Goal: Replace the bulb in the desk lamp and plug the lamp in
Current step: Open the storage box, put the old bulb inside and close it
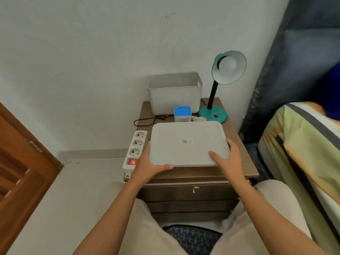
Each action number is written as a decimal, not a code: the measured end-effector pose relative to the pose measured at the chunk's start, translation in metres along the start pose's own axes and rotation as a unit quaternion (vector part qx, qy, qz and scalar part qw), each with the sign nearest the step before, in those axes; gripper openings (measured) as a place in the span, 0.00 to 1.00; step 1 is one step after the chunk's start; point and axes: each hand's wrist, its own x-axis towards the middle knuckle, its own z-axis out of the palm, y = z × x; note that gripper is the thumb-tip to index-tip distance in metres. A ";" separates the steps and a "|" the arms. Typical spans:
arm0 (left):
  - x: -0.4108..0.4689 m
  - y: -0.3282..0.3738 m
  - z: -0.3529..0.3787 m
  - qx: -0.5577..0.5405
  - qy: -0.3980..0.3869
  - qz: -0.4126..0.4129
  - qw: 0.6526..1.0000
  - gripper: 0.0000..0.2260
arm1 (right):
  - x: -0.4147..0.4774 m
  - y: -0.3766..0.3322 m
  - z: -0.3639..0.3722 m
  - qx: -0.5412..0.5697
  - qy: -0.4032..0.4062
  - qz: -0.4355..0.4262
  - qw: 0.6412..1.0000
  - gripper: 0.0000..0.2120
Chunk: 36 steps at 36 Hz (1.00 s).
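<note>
Nearest the camera, the left hand (150, 165) and the right hand (227, 156) each grip a near corner of a flat white rectangular plastic lid (187, 143), thumbs curled over its top face and the other fingers hidden beneath its edge, so both hands are occupied and neither is free for the lamp. The lid is over the front of the brown wooden bedside cabinet (193, 173); whether it rests on the top or is held just above cannot be told. If it is pushed back carelessly, its far edge could strike the loose white bulb (199, 118) lying on the cabinet just beyond it and roll it off. That bulb lies beside a small blue-and-white carton (182, 113), which could be knocked too. To the left, a white three-socket power strip (135, 150) with a glowing red switch lies along the cabinet's edge, partly overhanging; a nudge from the left wrist might tip it down. The black plug (163, 117) on its cord lies unplugged on the cabinet behind, near an open white plastic bin (173, 92). Furthest back stands the teal desk lamp (219, 85) with a round white bulb (228, 65) seated in its shade; with the strip live, plugging in before that bulb is firmly seated risks a shock.
</note>
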 end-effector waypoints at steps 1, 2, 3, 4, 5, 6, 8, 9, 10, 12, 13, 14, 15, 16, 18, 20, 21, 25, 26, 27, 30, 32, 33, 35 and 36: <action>-0.004 -0.004 0.004 0.004 -0.010 -0.002 1.000 0.39 | -0.005 0.007 0.000 -0.003 0.000 0.011 1.000 0.34; -0.007 -0.008 0.006 0.009 -0.020 -0.005 1.000 0.38 | -0.009 0.013 -0.001 -0.006 0.000 0.022 1.000 0.34; -0.010 -0.010 0.009 0.011 -0.026 -0.007 1.000 0.37 | -0.012 0.019 -0.001 -0.012 -0.002 0.032 0.999 0.34; -0.011 -0.013 0.011 0.014 -0.028 -0.011 0.999 0.36 | -0.014 0.024 0.000 -0.021 -0.005 0.039 0.999 0.34; -0.013 -0.014 0.012 0.017 -0.028 -0.014 0.999 0.36 | -0.015 0.028 0.000 -0.030 -0.008 0.045 0.998 0.34; -0.013 -0.017 0.013 0.020 -0.028 -0.018 0.999 0.36 | -0.015 0.032 0.001 -0.040 -0.012 0.051 0.998 0.34; -0.012 -0.021 0.014 0.027 -0.032 -0.025 0.999 0.36 | -0.013 0.039 0.002 -0.062 -0.026 0.058 0.996 0.34; -0.011 -0.024 0.014 0.033 -0.034 -0.030 0.998 0.36 | -0.012 0.041 0.003 -0.074 -0.032 0.059 0.995 0.34; -0.010 -0.026 0.015 0.038 -0.035 -0.033 0.998 0.37 | -0.011 0.042 0.004 -0.088 -0.037 0.057 0.994 0.35; -0.009 -0.029 0.015 0.050 -0.034 -0.039 0.997 0.37 | -0.008 0.042 0.004 -0.119 -0.047 0.048 0.991 0.36; -0.008 -0.029 0.016 0.054 -0.032 -0.041 0.997 0.38 | -0.007 0.042 0.005 -0.137 -0.053 0.043 0.988 0.36; -0.008 -0.031 0.016 0.058 -0.031 -0.043 0.997 0.38 | -0.005 0.041 0.005 -0.153 -0.060 0.038 0.986 0.36; -0.007 -0.031 0.016 0.063 -0.030 -0.042 0.997 0.38 | -0.003 0.040 0.005 -0.167 -0.066 0.035 0.983 0.36; -0.006 -0.031 0.017 0.069 -0.030 -0.041 0.996 0.38 | -0.001 0.039 0.005 -0.179 -0.072 0.033 0.981 0.35; -0.002 -0.031 0.017 0.085 -0.031 -0.036 0.995 0.38 | 0.003 0.037 0.006 -0.196 -0.081 0.030 0.977 0.34; 0.001 -0.032 0.018 0.105 -0.027 -0.036 0.993 0.39 | 0.007 0.036 0.007 -0.211 -0.084 0.029 0.974 0.33; 0.002 -0.033 0.018 0.116 -0.026 -0.037 0.992 0.39 | 0.008 0.036 0.008 -0.218 -0.083 0.029 0.972 0.33; 0.004 -0.035 0.020 0.184 -0.029 -0.026 0.982 0.40 | 0.012 0.037 0.011 -0.240 -0.078 0.028 0.967 0.30; 0.004 -0.035 0.020 0.194 -0.028 -0.023 0.980 0.40 | 0.012 0.037 0.012 -0.246 -0.074 0.027 0.966 0.30; 0.004 -0.034 0.020 0.199 -0.029 -0.021 0.979 0.40 | 0.011 0.038 0.013 -0.249 -0.071 0.025 0.966 0.30; 0.006 -0.035 0.019 0.218 -0.043 -0.030 0.975 0.43 | 0.011 0.039 0.014 -0.243 -0.063 0.024 0.968 0.31; 0.008 -0.036 0.018 0.233 -0.057 -0.048 0.970 0.47 | 0.012 0.038 0.014 -0.244 -0.063 0.029 0.967 0.31; 0.009 -0.036 0.018 0.234 -0.061 -0.058 0.968 0.49 | 0.013 0.038 0.014 -0.247 -0.065 0.031 0.966 0.30; 0.014 -0.032 0.018 0.233 -0.064 -0.071 0.968 0.52 | 0.017 0.037 0.014 -0.252 -0.070 0.034 0.965 0.30; 0.018 -0.028 0.018 0.233 -0.066 -0.071 0.968 0.52 | 0.021 0.036 0.014 -0.253 -0.073 0.036 0.964 0.30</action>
